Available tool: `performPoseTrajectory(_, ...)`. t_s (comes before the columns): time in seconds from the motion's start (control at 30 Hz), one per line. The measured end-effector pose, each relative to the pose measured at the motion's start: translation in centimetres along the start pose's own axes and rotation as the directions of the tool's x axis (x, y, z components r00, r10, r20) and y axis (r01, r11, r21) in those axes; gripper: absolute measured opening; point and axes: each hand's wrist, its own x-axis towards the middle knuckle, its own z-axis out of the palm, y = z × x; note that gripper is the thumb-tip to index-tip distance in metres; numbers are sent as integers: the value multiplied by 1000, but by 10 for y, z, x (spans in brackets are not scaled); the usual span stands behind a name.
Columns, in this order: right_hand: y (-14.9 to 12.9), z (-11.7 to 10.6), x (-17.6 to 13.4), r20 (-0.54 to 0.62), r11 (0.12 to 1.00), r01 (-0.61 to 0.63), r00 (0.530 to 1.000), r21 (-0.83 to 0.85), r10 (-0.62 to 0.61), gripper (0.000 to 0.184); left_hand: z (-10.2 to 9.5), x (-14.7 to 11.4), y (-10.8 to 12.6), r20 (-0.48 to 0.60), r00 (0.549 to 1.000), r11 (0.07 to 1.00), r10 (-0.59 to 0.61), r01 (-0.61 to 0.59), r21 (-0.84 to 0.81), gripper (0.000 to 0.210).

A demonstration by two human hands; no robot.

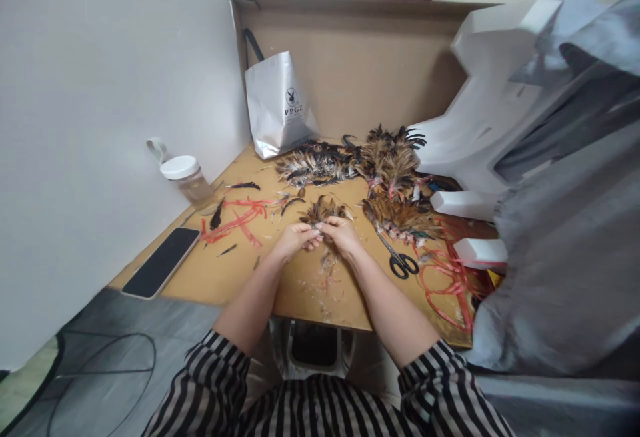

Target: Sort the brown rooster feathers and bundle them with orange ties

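Note:
A small bunch of brown and black feathers (324,209) is pinched between my two hands over the middle of the table. My left hand (299,238) closes on its lower left side. On the lower right side my right hand (341,232) grips the same bunch, fingertips nearly touching the left ones. The quill ends are mostly hidden by my fingers. Below them lie bits of fluff and red thread (329,284). To the right rests a bundle of brown feathers (400,216), with black-handled scissors (403,264) beside it.
Behind my hands are heaps of feathers (320,162) and a silver bag (275,107). Red plastic strips (240,217) lie left, more red strips (445,277) right. A phone (163,262) and a lidded jar (187,180) stand at the left edge. Grey cloth (565,244) hangs at right.

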Motion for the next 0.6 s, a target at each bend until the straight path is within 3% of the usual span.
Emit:
performPoseTrajectory(0.1,0,0,1,-30,1000,0,1000,20,0,28,-2,0,2,-30,999,999,33,-32,23,28)
performPoseTrajectory(0.2,0,-3,5,-111,999,44,993,-27,-47,29,-7,1,5,-152,986,996,67,-75,-45,31)
performPoseTrajectory(0.3,1,-7,8,-151,971,106,978,-214,-140,23,-14,2,9,-284,955,971,84,-142,-192,32)
performPoseTrajectory(0.37,3,-9,8,-108,910,143,974,-390,-199,18,-17,3,9,-326,942,947,83,-176,-268,32)
performPoseTrajectory(0.43,4,-9,6,-31,793,178,970,-583,-241,16,-18,4,9,-338,938,933,81,-191,-305,32)
performPoseTrajectory(0.6,2,-6,-3,163,336,251,949,-908,-269,15,-16,4,8,-318,946,925,70,-181,-335,30)
